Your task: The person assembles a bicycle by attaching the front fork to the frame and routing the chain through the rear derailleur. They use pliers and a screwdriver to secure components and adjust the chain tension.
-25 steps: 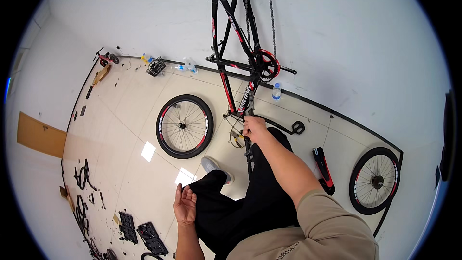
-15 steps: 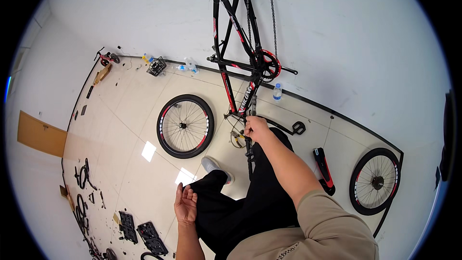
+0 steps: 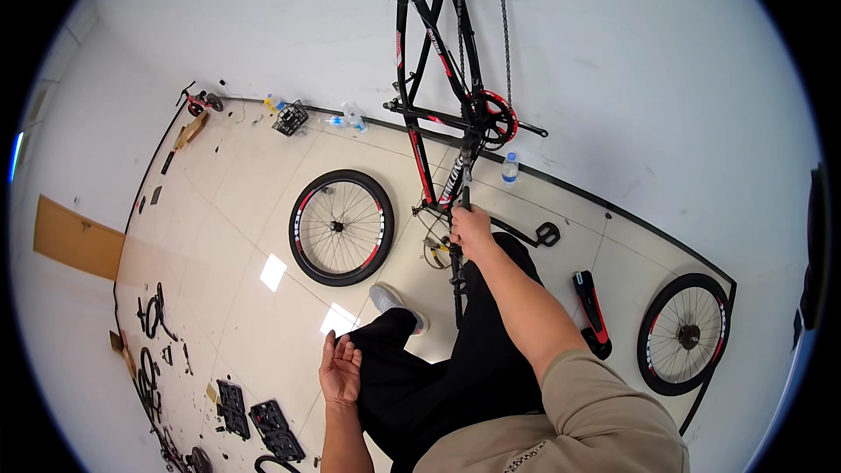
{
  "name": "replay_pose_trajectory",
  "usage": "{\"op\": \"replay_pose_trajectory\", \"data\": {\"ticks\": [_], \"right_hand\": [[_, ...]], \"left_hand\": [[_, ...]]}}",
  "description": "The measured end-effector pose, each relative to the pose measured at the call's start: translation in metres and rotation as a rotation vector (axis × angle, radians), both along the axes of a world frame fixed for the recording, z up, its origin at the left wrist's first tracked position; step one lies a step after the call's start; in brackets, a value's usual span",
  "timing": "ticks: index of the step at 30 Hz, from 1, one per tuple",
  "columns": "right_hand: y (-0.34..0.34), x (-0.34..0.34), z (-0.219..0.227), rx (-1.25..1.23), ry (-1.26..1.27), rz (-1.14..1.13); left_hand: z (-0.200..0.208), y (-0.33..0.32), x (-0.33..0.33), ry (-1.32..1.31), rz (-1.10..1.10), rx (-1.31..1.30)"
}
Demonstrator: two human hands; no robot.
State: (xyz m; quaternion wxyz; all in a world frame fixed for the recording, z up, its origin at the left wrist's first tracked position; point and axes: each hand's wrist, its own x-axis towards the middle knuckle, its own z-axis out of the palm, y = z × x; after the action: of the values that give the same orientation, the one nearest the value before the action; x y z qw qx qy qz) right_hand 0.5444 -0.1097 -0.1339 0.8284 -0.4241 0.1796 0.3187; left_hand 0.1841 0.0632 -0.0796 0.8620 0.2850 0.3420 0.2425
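A black bicycle frame (image 3: 412,153) with red and white markings leans at the wall, its forked end up and its chain (image 3: 505,31) hanging toward the red chainring (image 3: 501,118). At the frame's lower end, my right hand (image 3: 471,229) is closed around a dark bar that looks like the handlebar (image 3: 457,285). Part of that bar sticks out above my fist; my fingers hide its middle. Cables (image 3: 431,241) hang just left of the fist. My left hand (image 3: 340,372) is held palm up beside my left knee, fingers loosely bent and apart, holding nothing.
A loose wheel (image 3: 383,245) lies left of the frame, and another wheel (image 3: 646,342) rests by the right wall. Near my right leg are a black-and-red saddle-like part (image 3: 591,315), a pedal (image 3: 547,234) and a water bottle (image 3: 510,168). Black tool cases (image 3: 276,432) lie open at lower left.
The whole view has shifted slightly, so the frame and wheel appear a little further right. More of the dark bar shows above my right fist. My left hand stays by the knee.
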Motion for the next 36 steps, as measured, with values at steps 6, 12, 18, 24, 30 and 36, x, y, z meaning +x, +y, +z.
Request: {"op": "replay_pose_trajectory", "data": {"ticks": [6,12,18,24,30,36], "right_hand": [[-0.003,-0.001,-0.002,-0.065,0.001,0.048],[0.003,0.0,-0.004,0.02,0.147,0.063],[-0.002,0.004,-0.014,0.009,0.055,0.128],[-0.003,-0.011,0.018,0.132,-0.037,0.123],[-0.016,0.013,-0.027,0.227,0.137,-0.026],[0.001,-0.007,0.011,-0.01,-0.064,-0.071]], "left_hand": [[0.002,-0.003,0.004,-0.003,0.002,-0.002],[0.005,-0.006,-0.001,-0.017,0.017,-0.019],[-0.003,0.0,0.001,-0.068,-0.024,-0.024],[-0.001,0.001,-0.005,-0.011,0.012,-0.012],[-0.004,-0.001,0.005,-0.028,-0.025,-0.036],[-0.002,-0.001,-0.003,-0.013,0.014,-0.001]]}}
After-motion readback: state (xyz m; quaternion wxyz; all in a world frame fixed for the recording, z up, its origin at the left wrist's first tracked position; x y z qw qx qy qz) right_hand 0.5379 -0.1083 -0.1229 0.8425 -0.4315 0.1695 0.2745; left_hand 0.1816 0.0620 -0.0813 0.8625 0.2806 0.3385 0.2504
